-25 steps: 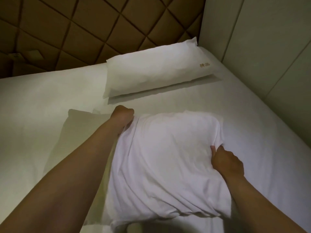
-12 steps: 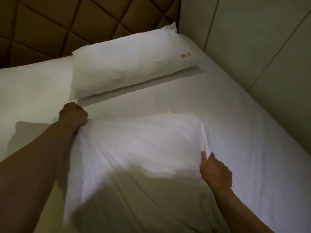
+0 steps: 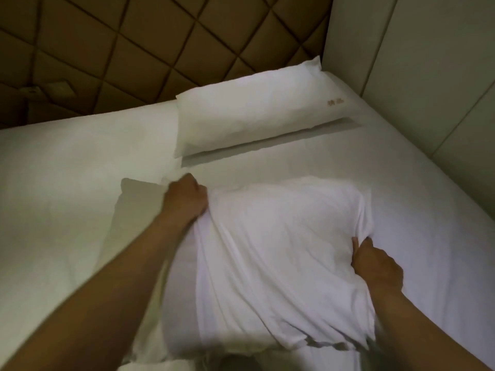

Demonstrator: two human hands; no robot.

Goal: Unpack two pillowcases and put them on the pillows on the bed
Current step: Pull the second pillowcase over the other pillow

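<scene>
A white pillowcase (image 3: 278,253) is drawn over a pillow that lies on the bed in front of me. My left hand (image 3: 186,200) grips its far left corner in a fist. My right hand (image 3: 375,266) grips bunched fabric at its right edge. The cloth is wrinkled and stretched between the two hands. A second pillow (image 3: 249,113) in a smooth white case with a small orange logo (image 3: 335,102) lies flat at the head of the bed, apart from my hands.
The bed (image 3: 67,183) has a white sheet. A brown quilted headboard (image 3: 134,54) stands behind it. A pale panelled wall (image 3: 428,62) runs along the bed's right side. A small fitting (image 3: 45,88) sits on the headboard at left.
The near pillow shook between my hands: it swung left half a second ago and has come back to the right. Both grips stayed on the pillowcase.
</scene>
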